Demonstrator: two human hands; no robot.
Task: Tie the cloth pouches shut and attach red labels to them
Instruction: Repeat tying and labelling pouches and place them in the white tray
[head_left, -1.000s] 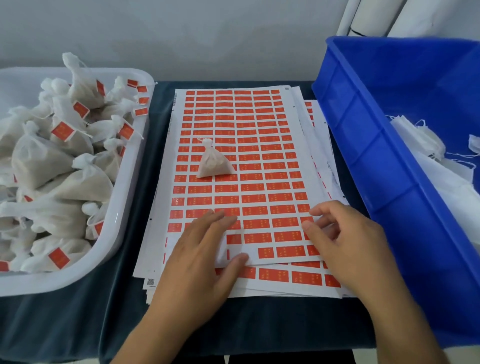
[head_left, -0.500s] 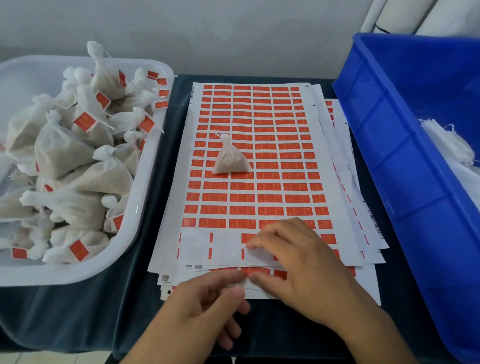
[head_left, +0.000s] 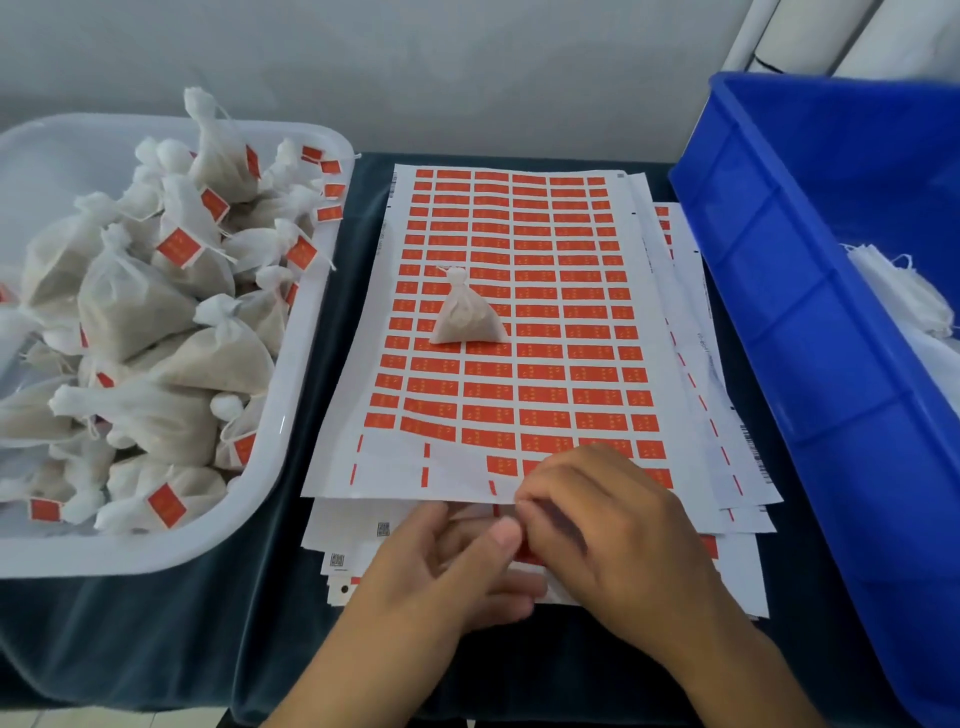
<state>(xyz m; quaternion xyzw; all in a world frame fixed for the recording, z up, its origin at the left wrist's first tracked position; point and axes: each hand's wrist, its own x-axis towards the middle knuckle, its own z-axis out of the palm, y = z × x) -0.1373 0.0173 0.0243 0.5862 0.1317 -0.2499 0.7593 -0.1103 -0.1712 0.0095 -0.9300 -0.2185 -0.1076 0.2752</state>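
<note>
Now | right hand (head_left: 613, 525) fingertips pinching red label (head_left: 501, 465) at sheet edge, grip unclear | left hand (head_left: 447, 566) relaxed, thumb bracing beside | tied pouch (head_left: 466, 312) well beyond both, neck pointing away

Left hand (head_left: 441, 566): bare, you wear no glove and no ring that shows.
Right hand (head_left: 608, 535): bare also, no glove, no ring on the fingers that you can see.
Nails: short and plain, seen best on your left thumb.
Left forearm (head_left: 353, 675): bare to the lower edge of the picture, no sleeve on it.
Right forearm (head_left: 743, 680): bare also, no sleeve, no watch or band at the wrist.
</note>
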